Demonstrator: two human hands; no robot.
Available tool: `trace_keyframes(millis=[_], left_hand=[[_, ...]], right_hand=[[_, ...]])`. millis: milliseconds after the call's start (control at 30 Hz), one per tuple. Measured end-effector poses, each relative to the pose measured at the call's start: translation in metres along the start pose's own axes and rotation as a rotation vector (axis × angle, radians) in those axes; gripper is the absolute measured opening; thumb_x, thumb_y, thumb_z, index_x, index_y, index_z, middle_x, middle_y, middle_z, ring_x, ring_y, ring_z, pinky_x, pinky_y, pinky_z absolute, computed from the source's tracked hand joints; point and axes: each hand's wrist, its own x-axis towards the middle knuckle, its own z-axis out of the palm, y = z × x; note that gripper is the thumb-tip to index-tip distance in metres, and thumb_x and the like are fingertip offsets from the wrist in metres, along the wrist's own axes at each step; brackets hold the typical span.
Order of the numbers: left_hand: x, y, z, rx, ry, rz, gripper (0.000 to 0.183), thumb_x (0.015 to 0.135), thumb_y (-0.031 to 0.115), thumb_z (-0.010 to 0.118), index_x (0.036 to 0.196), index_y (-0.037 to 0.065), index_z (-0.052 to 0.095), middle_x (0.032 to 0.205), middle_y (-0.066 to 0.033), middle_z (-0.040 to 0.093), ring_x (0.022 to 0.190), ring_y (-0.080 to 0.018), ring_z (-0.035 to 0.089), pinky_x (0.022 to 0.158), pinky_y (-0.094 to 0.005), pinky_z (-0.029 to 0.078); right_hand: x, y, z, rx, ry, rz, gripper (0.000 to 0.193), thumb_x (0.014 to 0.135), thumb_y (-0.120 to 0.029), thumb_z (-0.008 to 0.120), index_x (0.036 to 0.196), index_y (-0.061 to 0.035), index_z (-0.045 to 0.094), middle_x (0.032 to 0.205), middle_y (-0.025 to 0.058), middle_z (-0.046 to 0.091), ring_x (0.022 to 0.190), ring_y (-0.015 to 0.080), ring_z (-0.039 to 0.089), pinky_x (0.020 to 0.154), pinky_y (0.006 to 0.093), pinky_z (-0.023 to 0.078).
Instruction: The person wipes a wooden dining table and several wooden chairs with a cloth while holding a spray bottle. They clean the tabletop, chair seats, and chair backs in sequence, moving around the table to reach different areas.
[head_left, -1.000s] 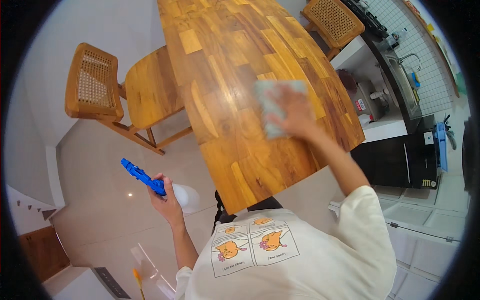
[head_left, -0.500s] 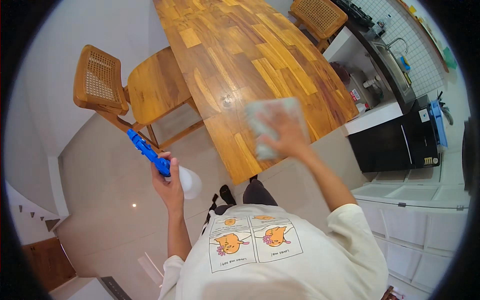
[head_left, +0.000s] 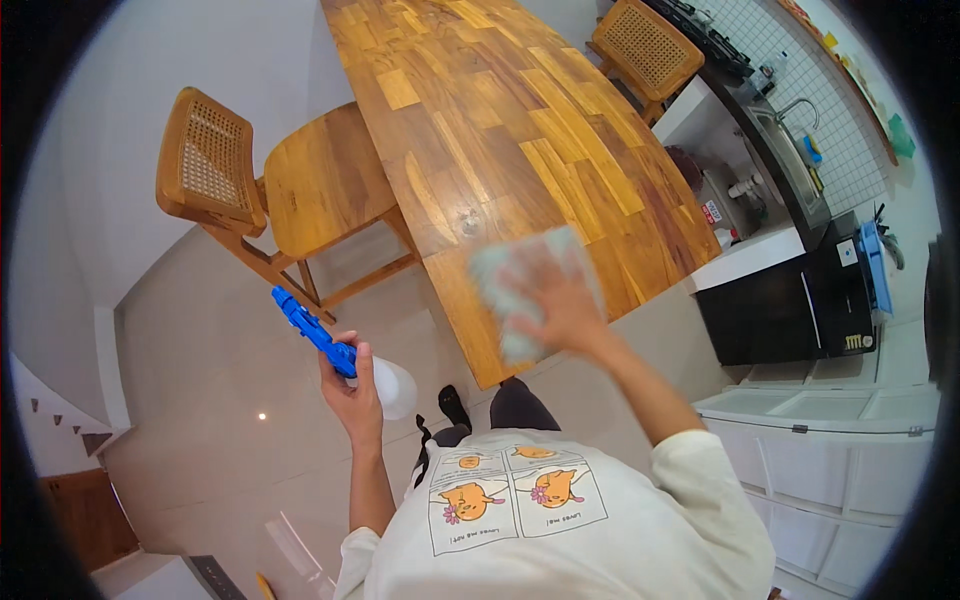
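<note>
My left hand (head_left: 352, 391) is closed around the neck of a spray bottle (head_left: 392, 388) with a white body and a blue trigger head (head_left: 312, 330). It is held tilted over the floor, left of the table corner. My right hand (head_left: 556, 303) lies flat, fingers spread, on a pale green cloth (head_left: 500, 290), pressing it against the near end of the wooden table (head_left: 520, 180). Motion smears the hand and cloth. A small shiny patch (head_left: 468, 222) shows on the tabletop just beyond the cloth.
A wooden chair (head_left: 325, 180) with a woven back stands along the table's left side; another chair (head_left: 648, 50) is at the far right. Further right are a counter with a sink (head_left: 790, 150), a black fridge (head_left: 780, 310) and white panelled doors (head_left: 800, 460).
My right hand and the cloth have moved nearer and a little left over the tabletop. The bottle in my left hand sits slightly lower and further right in view, which has shifted a little.
</note>
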Motion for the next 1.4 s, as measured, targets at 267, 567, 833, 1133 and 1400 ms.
trace_keyframes(millis=[267,567,833,1133,1400], left_hand=[[-0.008,-0.016,-0.006,-0.010,0.166,-0.107,0.019,0.084,0.012,0.059,0.099,0.003,0.053,0.085,-0.0027,0.051,0.077,-0.0096,0.048,0.071,-0.0227,0.039],[0.006,-0.018,0.032,0.042,0.212,-0.093,0.018,0.083,0.010,0.059,0.098,0.002,0.053,0.087,-0.0029,0.051,0.076,-0.0095,0.048,0.070,-0.0227,0.040],[0.012,-0.013,0.050,0.032,0.125,-0.064,0.018,0.082,0.010,0.061,0.097,0.002,0.054,0.081,-0.0005,0.052,0.071,-0.0072,0.046,0.065,-0.0220,0.038],[0.023,-0.016,0.035,-0.039,0.044,-0.072,0.017,0.082,0.010,0.061,0.096,0.003,0.054,0.078,-0.0002,0.052,0.070,-0.0070,0.045,0.065,-0.0216,0.037],[-0.002,-0.005,0.011,-0.052,0.046,-0.073,0.018,0.081,0.009,0.061,0.097,0.003,0.054,0.079,-0.0003,0.052,0.071,-0.0069,0.046,0.066,-0.0217,0.037]], right_hand=[[0.072,0.114,0.022,-0.118,0.125,0.439,0.062,0.085,-0.053,0.039,0.137,-0.0203,0.029,0.145,0.0107,0.017,0.134,0.0329,0.011,0.103,0.0586,0.008],[0.200,-0.022,0.034,0.150,0.127,-0.231,0.055,0.081,-0.051,0.046,0.128,-0.0234,0.044,0.144,0.0081,0.022,0.134,0.0323,0.015,0.104,0.0578,0.007],[0.205,-0.009,0.041,0.144,0.200,-0.232,0.052,0.081,-0.049,0.047,0.128,-0.0246,0.044,0.143,0.0090,0.025,0.133,0.0331,0.017,0.104,0.0576,0.008],[0.036,-0.047,-0.020,0.195,-0.108,-0.186,0.058,0.080,-0.046,0.051,0.133,-0.0281,0.037,0.144,0.0080,0.022,0.133,0.0311,0.016,0.105,0.0547,0.008],[0.196,-0.010,0.042,0.035,0.244,0.050,0.057,0.083,-0.052,0.043,0.133,-0.0247,0.038,0.143,0.0096,0.025,0.132,0.0327,0.019,0.103,0.0581,0.011]])
